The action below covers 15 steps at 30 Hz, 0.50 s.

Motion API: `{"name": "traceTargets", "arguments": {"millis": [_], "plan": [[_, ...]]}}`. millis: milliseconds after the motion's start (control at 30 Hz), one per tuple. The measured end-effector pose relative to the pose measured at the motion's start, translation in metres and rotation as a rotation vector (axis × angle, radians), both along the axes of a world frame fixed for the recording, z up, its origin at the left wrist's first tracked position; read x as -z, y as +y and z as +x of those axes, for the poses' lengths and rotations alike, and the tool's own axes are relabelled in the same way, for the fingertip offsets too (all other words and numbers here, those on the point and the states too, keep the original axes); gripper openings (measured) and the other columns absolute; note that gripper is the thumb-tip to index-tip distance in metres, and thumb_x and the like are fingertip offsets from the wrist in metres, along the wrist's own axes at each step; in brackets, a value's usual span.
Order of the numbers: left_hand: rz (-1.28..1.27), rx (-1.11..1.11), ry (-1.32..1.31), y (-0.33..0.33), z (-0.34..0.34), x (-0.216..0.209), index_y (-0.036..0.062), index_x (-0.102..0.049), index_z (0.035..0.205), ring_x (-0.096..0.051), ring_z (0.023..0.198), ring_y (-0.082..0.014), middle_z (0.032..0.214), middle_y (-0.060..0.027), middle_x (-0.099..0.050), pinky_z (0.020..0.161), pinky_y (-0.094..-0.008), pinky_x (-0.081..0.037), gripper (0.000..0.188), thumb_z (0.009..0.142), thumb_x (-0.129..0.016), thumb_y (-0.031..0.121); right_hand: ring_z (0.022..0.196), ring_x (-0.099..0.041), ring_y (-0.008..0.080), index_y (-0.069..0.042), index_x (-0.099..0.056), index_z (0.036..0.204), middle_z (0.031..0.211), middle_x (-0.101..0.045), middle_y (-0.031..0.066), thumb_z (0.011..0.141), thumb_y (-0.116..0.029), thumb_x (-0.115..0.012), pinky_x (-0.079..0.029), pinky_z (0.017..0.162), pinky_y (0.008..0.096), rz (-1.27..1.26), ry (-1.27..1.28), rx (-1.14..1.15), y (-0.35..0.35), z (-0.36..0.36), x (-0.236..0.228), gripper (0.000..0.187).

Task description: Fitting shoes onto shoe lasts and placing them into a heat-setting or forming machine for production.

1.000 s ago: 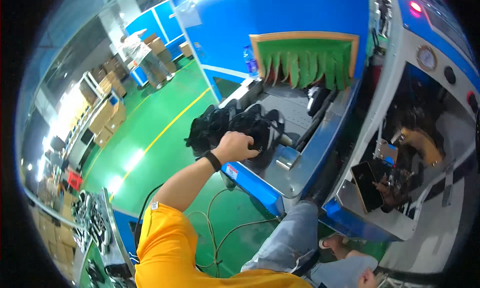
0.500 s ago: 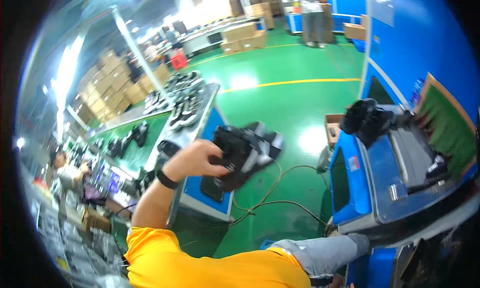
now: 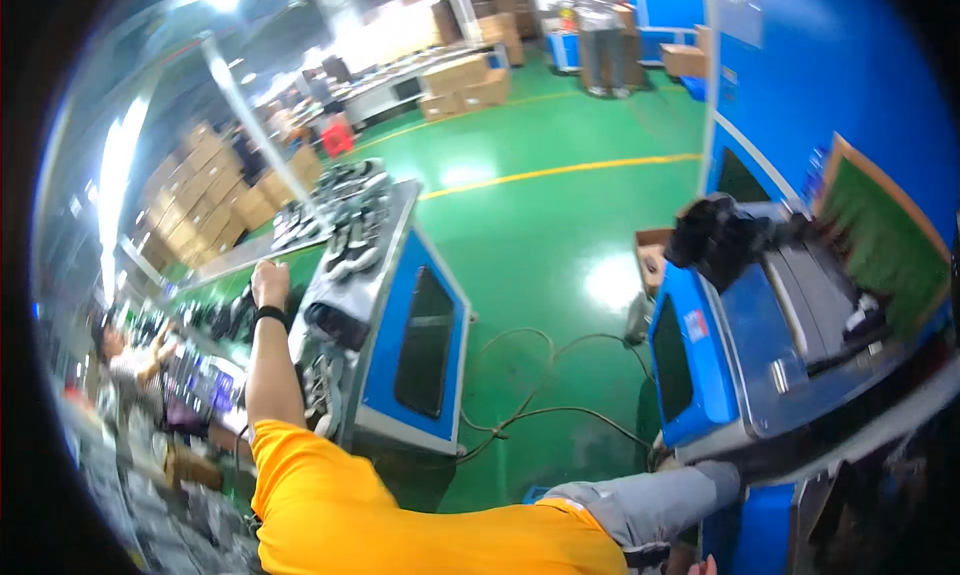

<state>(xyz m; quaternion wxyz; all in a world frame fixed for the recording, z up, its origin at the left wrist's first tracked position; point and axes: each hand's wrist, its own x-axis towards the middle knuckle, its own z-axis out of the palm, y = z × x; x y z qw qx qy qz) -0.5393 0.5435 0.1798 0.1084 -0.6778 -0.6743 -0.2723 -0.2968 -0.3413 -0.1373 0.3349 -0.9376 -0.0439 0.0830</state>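
My left arm stretches out to the far left, a dark band on its wrist. My left hand (image 3: pixel 270 283) looks closed beside a row of dark shoes (image 3: pixel 232 317), its fingers small and partly hidden; whatever it holds, if anything, I cannot make out. Right of this hand, a dark shoe (image 3: pixel 338 325) lies at the near end of a metal-topped bench (image 3: pixel 400 215), with black-and-white sneakers (image 3: pixel 357 230) behind it. Below, another sneaker (image 3: pixel 320 390) shows beside my forearm. Only fingertips of my right hand (image 3: pixel 706 566) show at the lower edge.
A blue machine (image 3: pixel 700 365) stands at the right, black shoes (image 3: pixel 715 240) on its top. Cables (image 3: pixel 520 410) loop over the green floor. Stacked cartons (image 3: pixel 190 205) stand at the far left. One person (image 3: pixel 603 35) stands far back, another (image 3: pixel 135 360) is at the left.
My left hand has swung left, away from the middle. The black shoes it held in front of me are no longer visible there. Fingertips of my right hand show more at the lower edge.
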Motion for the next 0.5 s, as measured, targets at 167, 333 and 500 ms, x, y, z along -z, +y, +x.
{"name": "traceTargets", "arguments": {"millis": [167,333,500], "plan": [[-0.018,0.921,-0.147,-0.016,0.251,0.039,-0.0009,-0.075,0.098,-0.069,0.084,-0.0212,0.087,-0.0128,-0.074,0.080,-0.0383,-0.054,0.031,0.086,-0.068,0.026,0.115,-0.063,0.0426,0.000,-0.057,0.140,0.127,-0.065,0.0274,0.099,-0.019,-0.059,-0.051,0.095,0.0481,-0.172,0.382,0.074,-0.001,-0.029,-0.015,0.045],[-0.334,1.726,-0.278,-0.296,0.552,0.016,-0.0075,-0.065,0.119,-0.069,0.094,-0.0166,0.103,-0.0114,-0.074,0.085,-0.0311,-0.054,0.031,0.097,-0.066,0.015,0.104,-0.063,0.0455,-0.002,-0.059,0.138,0.118,-0.067,0.0293,0.101,-0.013,-0.055,-0.053,0.089,0.0517,-0.205,0.465,0.272,-0.030,-0.064,-0.050,0.039],[-0.733,2.135,0.268,-0.532,0.739,0.102,-0.0034,-0.058,0.136,-0.071,0.101,-0.0240,0.113,-0.0176,-0.074,0.089,-0.0340,-0.055,0.056,0.094,-0.071,0.031,0.103,-0.063,0.0443,-0.002,-0.059,0.138,0.122,-0.065,0.0265,0.103,-0.014,-0.052,-0.054,0.087,0.0512,-0.207,0.463,0.520,-0.035,-0.089,-0.015,0.038]]}}
